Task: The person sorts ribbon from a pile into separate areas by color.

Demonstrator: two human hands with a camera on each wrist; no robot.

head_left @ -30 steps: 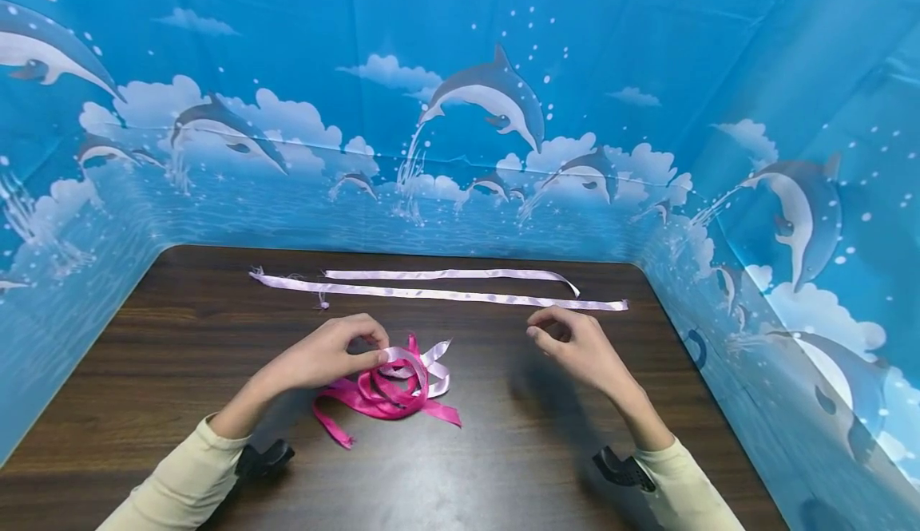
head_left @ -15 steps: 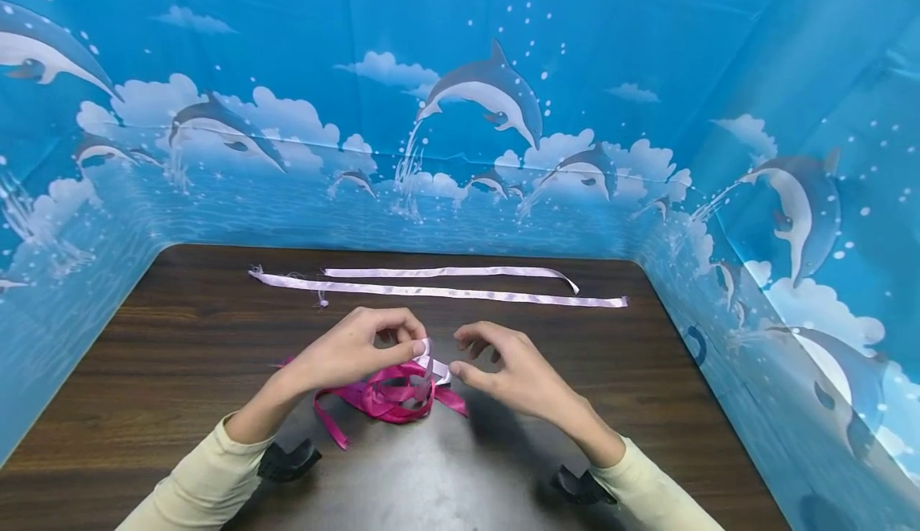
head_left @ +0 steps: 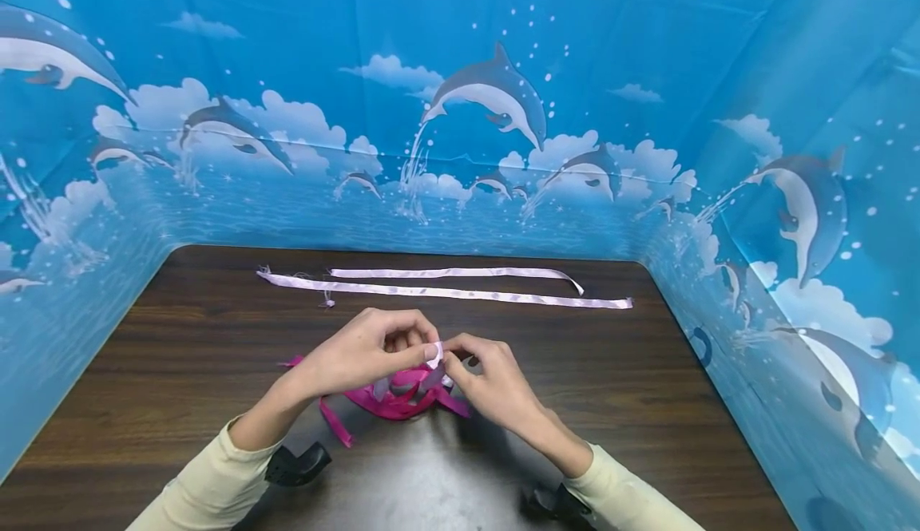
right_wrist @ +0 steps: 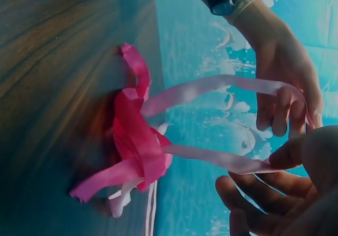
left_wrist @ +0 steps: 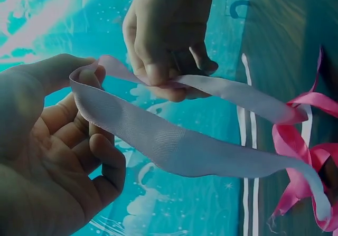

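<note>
Between finger and thumb, my left hand [head_left: 362,355] pinches a pale lilac ribbon [left_wrist: 169,146], raised into a loop. My right hand [head_left: 496,383] pinches the same ribbon a short way along, close beside the left fingertips. Both lengths of the loop run down into a tangled heap of bright pink ribbon [right_wrist: 137,135] lying on the table below. A shiny white-lilac end [right_wrist: 119,201] pokes out of the heap. In the head view the hands hide part of the tangle.
Two pale lilac ribbons, a shorter one [head_left: 460,272] and a longer one [head_left: 460,295], lie stretched side by side near the back edge of the dark wooden table [head_left: 201,331]. A blue dolphin-print curtain [head_left: 446,212] encloses the back and sides.
My left hand has moved right and lifted the lilac ribbon off the heap. My right hand has come in from the right and now pinches that ribbon too.
</note>
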